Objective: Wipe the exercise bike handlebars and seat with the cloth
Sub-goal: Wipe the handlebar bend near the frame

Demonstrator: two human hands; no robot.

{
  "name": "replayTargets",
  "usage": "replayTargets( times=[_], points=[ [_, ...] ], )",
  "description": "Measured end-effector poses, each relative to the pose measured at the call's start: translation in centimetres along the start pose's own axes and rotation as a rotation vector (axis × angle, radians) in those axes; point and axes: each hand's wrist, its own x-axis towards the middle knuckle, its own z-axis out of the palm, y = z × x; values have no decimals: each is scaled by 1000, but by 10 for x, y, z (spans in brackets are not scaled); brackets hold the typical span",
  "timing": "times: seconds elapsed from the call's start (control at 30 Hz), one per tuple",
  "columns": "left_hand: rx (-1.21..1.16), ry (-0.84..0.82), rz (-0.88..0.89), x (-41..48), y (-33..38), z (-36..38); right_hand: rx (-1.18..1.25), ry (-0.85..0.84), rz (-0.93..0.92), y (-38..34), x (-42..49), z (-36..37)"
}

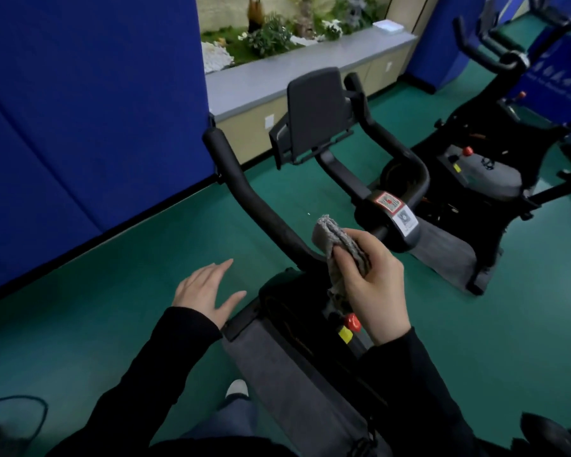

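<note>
Before two exercise bikes (267, 212) (475, 159), right hand (373, 282) grips one folded cloth (330, 232).

This is a gym room — one exercise bike (327, 199) stands close; a second bike (488, 153) is near; green floor (112, 308); blue padded walls (80, 127).

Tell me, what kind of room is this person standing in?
Probably a gym or fitness room: an exercise bike in front, a second bike to its right, green flooring and blue wall panels.
</note>
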Motion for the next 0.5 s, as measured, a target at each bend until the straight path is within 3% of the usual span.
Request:
replayTargets(
  times=[0.33, 0.5],
  points=[
    [-234, 67, -61, 50, -28, -22, -32, -98, -111, -15, 57, 22],
    [-366, 179, -66, 69, -21, -38, -33, -173, -244, -32, 95, 37]
  ],
)
